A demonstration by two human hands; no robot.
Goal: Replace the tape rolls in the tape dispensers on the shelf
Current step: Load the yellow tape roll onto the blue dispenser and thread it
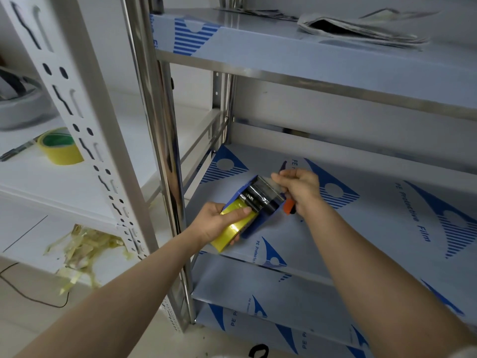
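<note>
A blue tape dispenser (260, 218) with an orange handle (288, 206) lies over the front left of a steel shelf (361, 228) covered in blue-printed film. A yellowish tape roll (232, 232) sits in its rear end. My left hand (219, 220) wraps the roll, thumb across its top. My right hand (299, 188) pinches the free end of the clear tape at the dispenser's front blade, fingers closed on the strip, the orange handle just below the palm.
A second yellow tape roll (60, 146) and a pen (15, 151) lie on the white shelf at left. Torn tape scraps (85, 250) are piled on a lower white surface. Folded newspapers (361, 25) rest on the upper steel shelf. A chrome post (165, 140) stands between the racks.
</note>
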